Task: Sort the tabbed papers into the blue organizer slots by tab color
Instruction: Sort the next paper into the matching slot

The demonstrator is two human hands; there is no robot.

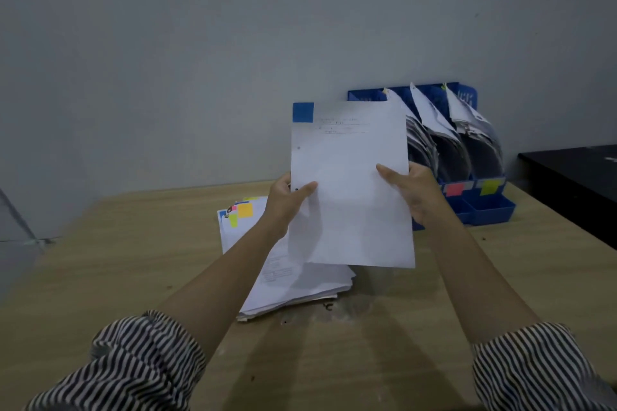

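Held item: one white sheet of paper [350, 183], upright and raised above the tabletop [100, 277], faint print near its top edge, a blue tab [303, 112] at its upper left corner. Left hand [287, 200] grips the sheet's left edge, thumb across the front, fingers behind. Right hand [417, 192] grips the right edge in like manner, thumb on the front face. Both forearms bare, striped sleeves [143, 364] pushed up toward the elbows. Stack of tabbed papers [300, 284]: lies flat on the tabletop, below and to the left of the held sheet, partly hidden by the left forearm; orange, pink, yellow and blue tabs [242, 212] show at its far left corner. Blue organizer [484, 207]: stands at the far right of the tabletop against the wall [200, 43], partly behind the held sheet; its visible slots hold leaning papers, some curling forward. Labels on its front: a pink label [454, 189] and a yellow label [488, 187], side by side, with a low open tray section just nearer than them. Dark surface [574, 177]: far right, beside the tabletop.
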